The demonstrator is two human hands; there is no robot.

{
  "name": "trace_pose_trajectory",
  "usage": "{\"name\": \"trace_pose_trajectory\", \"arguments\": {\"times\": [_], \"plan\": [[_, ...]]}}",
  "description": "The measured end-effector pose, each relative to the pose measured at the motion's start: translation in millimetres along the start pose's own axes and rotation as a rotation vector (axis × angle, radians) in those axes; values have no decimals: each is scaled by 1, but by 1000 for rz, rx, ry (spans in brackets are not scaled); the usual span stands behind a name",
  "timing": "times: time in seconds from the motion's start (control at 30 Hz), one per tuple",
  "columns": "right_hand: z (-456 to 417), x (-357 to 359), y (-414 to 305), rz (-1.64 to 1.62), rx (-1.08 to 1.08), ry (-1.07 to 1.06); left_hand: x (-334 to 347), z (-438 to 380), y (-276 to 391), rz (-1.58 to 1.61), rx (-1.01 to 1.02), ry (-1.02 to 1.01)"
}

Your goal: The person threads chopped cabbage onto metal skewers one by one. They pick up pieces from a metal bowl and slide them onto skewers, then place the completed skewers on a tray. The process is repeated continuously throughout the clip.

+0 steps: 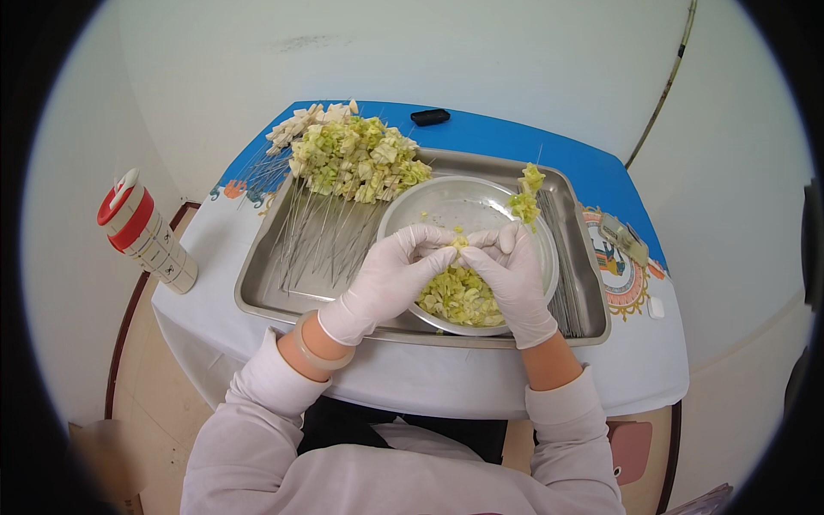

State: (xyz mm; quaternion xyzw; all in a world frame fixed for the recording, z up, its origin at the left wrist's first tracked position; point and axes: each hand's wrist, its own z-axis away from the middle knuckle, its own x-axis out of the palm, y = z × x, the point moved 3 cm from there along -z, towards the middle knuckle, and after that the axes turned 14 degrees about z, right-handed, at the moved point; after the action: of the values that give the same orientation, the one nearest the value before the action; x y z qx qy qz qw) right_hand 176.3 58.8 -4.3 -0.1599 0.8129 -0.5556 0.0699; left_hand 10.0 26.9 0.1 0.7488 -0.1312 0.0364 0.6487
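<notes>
My left hand (393,273) and my right hand (518,280), both in white gloves, meet over a round metal bowl (399,212). Between their fingertips they pinch a small yellow-green floret (459,243). Just above my right hand rises a thin wire threaded with yellow-green florets (529,193); its lower end is hidden, and whether my right hand grips it I cannot tell. Loose florets (460,299) lie heaped in the near part of the bowl. The bowl sits in a steel tray (254,293).
Several wires loaded with florets (357,158) lie across the tray's far left, beside paler threaded pieces (309,122). Bare wires (563,277) line its right side. A tumbler (151,238) stands left; a black object (430,117) lies behind, a clear case (623,238) right.
</notes>
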Motion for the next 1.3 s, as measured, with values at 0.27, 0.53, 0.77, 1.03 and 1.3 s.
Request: {"name": "trace_pose_trajectory", "arguments": {"times": [0.27, 0.53, 0.77, 1.03, 1.3], "plan": [[-1, -1, 0, 9, -2, 23, 4, 2, 3, 59, 66, -12], [-1, -2, 3, 17, -1, 26, 2, 2, 0, -34, 30, -28], [-1, -3, 1, 8, 10, 39, 1, 2, 1, 24, 2, -35], [1, -14, -5, 120, 169, -35, -9, -3, 6, 463, -55, 189], [21, 3, -23, -29, 448, -455, -23, -12, -5, 648, 55, 310]]}}
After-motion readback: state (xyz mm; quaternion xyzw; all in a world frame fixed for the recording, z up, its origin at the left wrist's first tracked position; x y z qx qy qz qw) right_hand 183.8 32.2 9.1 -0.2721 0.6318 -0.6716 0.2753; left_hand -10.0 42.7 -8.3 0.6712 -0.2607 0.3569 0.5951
